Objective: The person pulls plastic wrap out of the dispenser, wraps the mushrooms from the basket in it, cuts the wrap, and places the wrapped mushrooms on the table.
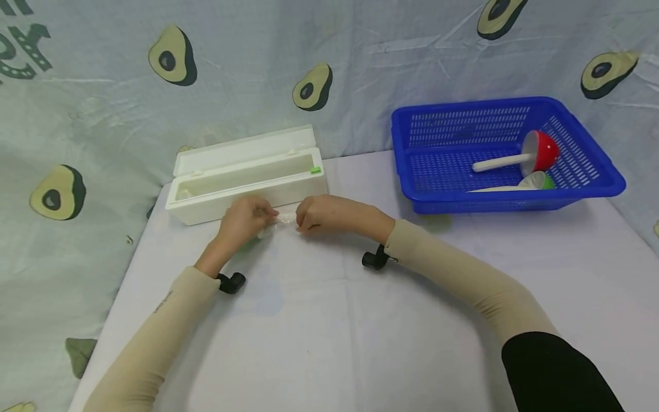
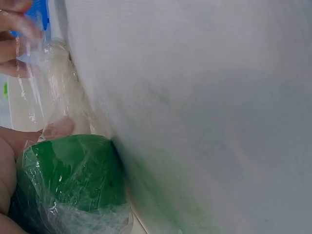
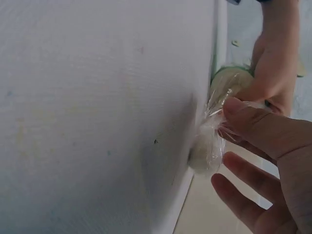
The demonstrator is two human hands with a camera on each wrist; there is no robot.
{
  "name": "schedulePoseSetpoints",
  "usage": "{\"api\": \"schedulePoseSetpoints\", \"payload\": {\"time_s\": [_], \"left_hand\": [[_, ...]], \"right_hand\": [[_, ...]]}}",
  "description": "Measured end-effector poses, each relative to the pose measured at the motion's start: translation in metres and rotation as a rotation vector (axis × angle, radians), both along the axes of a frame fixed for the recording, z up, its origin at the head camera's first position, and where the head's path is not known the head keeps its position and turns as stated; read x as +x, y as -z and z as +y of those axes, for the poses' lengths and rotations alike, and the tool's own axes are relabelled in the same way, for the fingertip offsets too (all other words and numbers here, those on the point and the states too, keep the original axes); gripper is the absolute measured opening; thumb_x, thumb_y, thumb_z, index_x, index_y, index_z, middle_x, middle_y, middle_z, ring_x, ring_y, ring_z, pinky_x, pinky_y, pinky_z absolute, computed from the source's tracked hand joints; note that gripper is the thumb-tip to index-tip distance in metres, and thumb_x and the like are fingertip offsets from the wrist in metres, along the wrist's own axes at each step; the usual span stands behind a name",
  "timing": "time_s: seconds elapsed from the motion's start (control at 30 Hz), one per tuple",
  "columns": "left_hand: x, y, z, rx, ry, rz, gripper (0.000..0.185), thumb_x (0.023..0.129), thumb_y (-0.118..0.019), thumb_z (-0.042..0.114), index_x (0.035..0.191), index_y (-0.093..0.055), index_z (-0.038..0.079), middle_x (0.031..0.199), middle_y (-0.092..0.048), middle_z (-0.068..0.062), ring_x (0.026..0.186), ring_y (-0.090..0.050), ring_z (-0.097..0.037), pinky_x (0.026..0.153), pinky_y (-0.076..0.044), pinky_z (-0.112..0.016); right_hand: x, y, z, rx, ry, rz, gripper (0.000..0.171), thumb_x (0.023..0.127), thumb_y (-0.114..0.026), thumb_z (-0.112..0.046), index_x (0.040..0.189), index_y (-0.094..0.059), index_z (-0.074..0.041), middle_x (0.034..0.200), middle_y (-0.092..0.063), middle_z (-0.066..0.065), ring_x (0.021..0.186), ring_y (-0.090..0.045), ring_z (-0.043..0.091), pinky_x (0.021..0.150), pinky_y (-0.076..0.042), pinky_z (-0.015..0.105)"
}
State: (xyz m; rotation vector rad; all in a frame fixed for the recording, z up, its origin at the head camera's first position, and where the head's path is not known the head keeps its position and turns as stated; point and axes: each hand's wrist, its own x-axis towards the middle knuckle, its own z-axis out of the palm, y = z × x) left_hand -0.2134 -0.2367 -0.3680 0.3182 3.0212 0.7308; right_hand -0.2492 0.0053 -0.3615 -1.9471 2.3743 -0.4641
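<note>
A green ladle (image 2: 80, 168) with a cream handle lies sideways on the table in front of a long white box (image 1: 247, 197), wrapped in clear plastic film (image 3: 209, 141). My left hand (image 1: 246, 217) holds the wrapped ladle near where the handle joins the bowl; the bowl is mostly hidden in the head view. At the handle's end my right hand (image 1: 332, 216) pinches the film between thumb and index finger. Its other fingers stand apart from the handle in the right wrist view.
The white box has its lid (image 1: 247, 150) raised and a green tab (image 1: 316, 170) at its right end. A blue basket (image 1: 494, 203) at the back right holds a red spotted ladle (image 1: 546, 151) and a green-and-white one (image 1: 538, 181). A printed curtain hangs behind.
</note>
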Motion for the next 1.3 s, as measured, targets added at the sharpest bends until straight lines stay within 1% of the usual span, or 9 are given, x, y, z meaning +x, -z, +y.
{"api": "schedulePoseSetpoints", "payload": {"time_s": [0.2,0.33,0.43,0.6,0.77,0.9,1.03,1.17,1.3], "left_hand": [[-0.003,0.003,-0.003,-0.015,0.044,0.026,0.003,0.087,-0.076,0.008,0.085,-0.074,0.007,0.088,-0.073,-0.011,0.079,-0.061,-0.027,0.068,-0.048,-0.044],[-0.001,0.005,-0.009,-0.028,0.091,0.026,0.004,0.086,-0.069,0.004,0.085,-0.071,0.008,0.095,-0.072,-0.013,0.085,-0.060,-0.029,0.071,-0.048,-0.047],[0.000,0.005,-0.015,-0.018,0.129,-0.007,0.003,0.089,-0.069,0.007,0.092,-0.071,0.007,0.108,-0.070,-0.016,0.101,-0.061,-0.035,0.085,-0.049,-0.054],[0.002,0.006,-0.019,0.043,0.150,-0.062,0.013,0.091,-0.075,0.012,0.099,-0.068,0.005,0.125,-0.064,-0.020,0.123,-0.055,-0.041,0.103,-0.043,-0.059],[0.002,0.008,-0.018,0.145,0.110,-0.033,0.003,0.091,-0.073,0.005,0.089,-0.070,0.005,0.114,-0.070,-0.016,0.115,-0.060,-0.037,0.099,-0.046,-0.055],[0.001,0.008,-0.020,0.200,0.087,-0.032,0.009,0.089,-0.071,-0.001,0.084,-0.070,0.005,0.107,-0.072,-0.015,0.109,-0.062,-0.034,0.097,-0.047,-0.052],[0.001,0.006,-0.022,0.230,0.085,-0.069,0.008,0.091,-0.068,-0.001,0.087,-0.072,0.005,0.111,-0.070,-0.016,0.114,-0.059,-0.034,0.101,-0.045,-0.054],[0.003,0.003,-0.026,0.200,0.132,-0.085,0.009,0.092,-0.072,0.006,0.100,-0.075,0.003,0.125,-0.064,-0.017,0.125,-0.053,-0.037,0.107,-0.041,-0.057],[0.012,-0.003,-0.029,0.024,0.223,0.000,0.040,0.084,-0.086,0.018,0.119,-0.075,0.003,0.146,-0.051,-0.018,0.137,-0.040,-0.044,0.107,-0.036,-0.064]], "right_hand": [[-0.001,0.008,-0.004,0.077,0.002,0.021,0.017,0.100,-0.067,-0.015,0.100,-0.081,-0.005,0.136,-0.063,0.012,0.126,-0.060,0.025,0.106,-0.047,0.030],[-0.005,0.013,-0.011,0.135,0.101,-0.111,0.030,0.106,-0.058,-0.026,0.102,-0.080,-0.007,0.143,-0.058,0.006,0.115,-0.063,0.015,0.099,-0.048,0.025],[-0.010,0.015,-0.019,0.128,0.186,-0.203,0.032,0.106,-0.057,-0.025,0.096,-0.081,-0.006,0.140,-0.060,0.002,0.105,-0.064,0.012,0.093,-0.048,0.023],[-0.019,0.014,-0.027,0.109,0.199,-0.174,0.012,0.096,-0.069,-0.005,0.091,-0.080,-0.005,0.129,-0.065,0.007,0.113,-0.063,0.019,0.096,-0.049,0.026],[-0.022,0.018,-0.025,0.034,0.218,-0.204,0.022,0.085,-0.073,0.008,0.100,-0.070,-0.007,0.113,-0.065,0.008,0.106,-0.059,0.021,0.094,-0.048,0.030],[-0.024,0.025,-0.021,0.027,0.196,-0.209,0.032,0.088,-0.075,0.001,0.115,-0.066,-0.012,0.108,-0.065,0.006,0.095,-0.056,0.018,0.089,-0.049,0.030],[-0.026,0.025,-0.018,0.023,0.161,-0.198,0.035,0.094,-0.068,-0.002,0.126,-0.068,-0.017,0.109,-0.070,0.003,0.087,-0.056,0.015,0.082,-0.049,0.028],[-0.026,0.022,-0.018,0.024,0.158,-0.190,0.034,0.099,-0.062,-0.004,0.130,-0.069,-0.018,0.109,-0.070,0.002,0.083,-0.055,0.014,0.079,-0.048,0.028],[-0.024,0.019,-0.020,0.050,0.152,-0.240,0.036,0.097,-0.071,-0.012,0.132,-0.065,-0.017,0.108,-0.069,0.004,0.085,-0.059,0.014,0.082,-0.049,0.027]]}}
